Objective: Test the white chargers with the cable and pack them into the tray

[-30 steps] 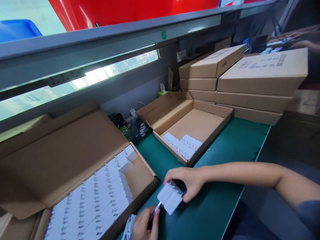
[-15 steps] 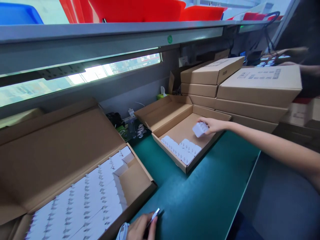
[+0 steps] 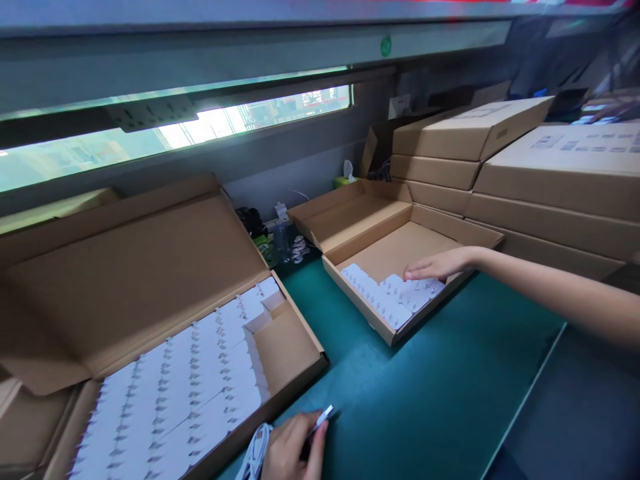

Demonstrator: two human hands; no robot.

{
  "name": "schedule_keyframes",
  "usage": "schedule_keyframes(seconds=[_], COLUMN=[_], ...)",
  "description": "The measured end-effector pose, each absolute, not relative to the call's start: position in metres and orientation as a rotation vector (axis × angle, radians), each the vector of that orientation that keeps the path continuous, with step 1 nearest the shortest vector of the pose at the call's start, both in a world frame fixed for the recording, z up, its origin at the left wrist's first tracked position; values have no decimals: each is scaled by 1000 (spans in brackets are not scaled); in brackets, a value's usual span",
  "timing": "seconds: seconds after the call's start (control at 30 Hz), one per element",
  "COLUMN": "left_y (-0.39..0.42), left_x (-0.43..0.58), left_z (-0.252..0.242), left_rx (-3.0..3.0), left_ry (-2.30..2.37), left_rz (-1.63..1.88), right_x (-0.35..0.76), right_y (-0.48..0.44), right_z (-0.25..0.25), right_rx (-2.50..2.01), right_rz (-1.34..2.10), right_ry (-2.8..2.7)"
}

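My right hand (image 3: 436, 267) reaches into the shallow cardboard box (image 3: 460, 230) at the centre, fingers stretched flat over the white chargers (image 3: 385, 297) lined up in its near corner. My left hand (image 3: 293, 448) sits at the bottom edge, fingers closed on a white cable plug (image 3: 325, 416), with the white cable (image 3: 255, 453) trailing to the left. A large open box (image 3: 290, 347) on the left is filled with rows of white chargers (image 3: 185, 393).
Closed flat cartons (image 3: 505, 153) are stacked at the back right. A green mat (image 3: 425, 400) covers the table. Small items and a power strip (image 3: 275, 233) lie by the back wall. Another person's hands (image 3: 607, 110) show at the far right.
My right hand carried two white chargers from beside the left hand over to the centre box and set them down in the row. The left hand stayed put with the plug.
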State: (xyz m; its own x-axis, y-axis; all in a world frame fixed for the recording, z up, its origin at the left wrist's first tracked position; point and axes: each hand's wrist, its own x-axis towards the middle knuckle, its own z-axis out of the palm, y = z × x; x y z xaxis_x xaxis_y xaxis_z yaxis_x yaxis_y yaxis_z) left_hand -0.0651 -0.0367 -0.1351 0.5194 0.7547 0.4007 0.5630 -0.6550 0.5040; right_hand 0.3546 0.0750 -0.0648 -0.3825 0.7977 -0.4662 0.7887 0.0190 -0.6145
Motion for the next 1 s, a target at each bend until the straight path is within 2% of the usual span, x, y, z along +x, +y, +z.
schedule_keyframes(seconds=[0.1, 0.17, 0.27, 0.37, 0.5, 0.63, 1.0], left_y=[-38, -39, -41, -43, -45, -46, -46], left_x=[-66, -67, -68, -67, -65, -65, -66], left_z=[-138, -141, -143, -143, -141, -144, -150], left_rx=[2422, 2413, 2420, 2450, 2482, 2510, 2517], left_ry=[1088, 1071, 1052, 1061, 1078, 1070, 1114], left_rz=[838, 788, 792, 772, 741, 782, 679], right_x=[323, 292, 228, 159, 83, 39, 24], right_y=[75, 73, 70, 72, 83, 90, 99], right_z=[-61, -55, -43, -34, -37, -56, -86], right_rx=[-1803, -1688, -1140, -608, -188, 67, 59], right_rz=[930, 648, 292, 128, -91, -165, -23], right_ry=[-2313, -2374, -2629, -2826, -2911, -2984, -3054])
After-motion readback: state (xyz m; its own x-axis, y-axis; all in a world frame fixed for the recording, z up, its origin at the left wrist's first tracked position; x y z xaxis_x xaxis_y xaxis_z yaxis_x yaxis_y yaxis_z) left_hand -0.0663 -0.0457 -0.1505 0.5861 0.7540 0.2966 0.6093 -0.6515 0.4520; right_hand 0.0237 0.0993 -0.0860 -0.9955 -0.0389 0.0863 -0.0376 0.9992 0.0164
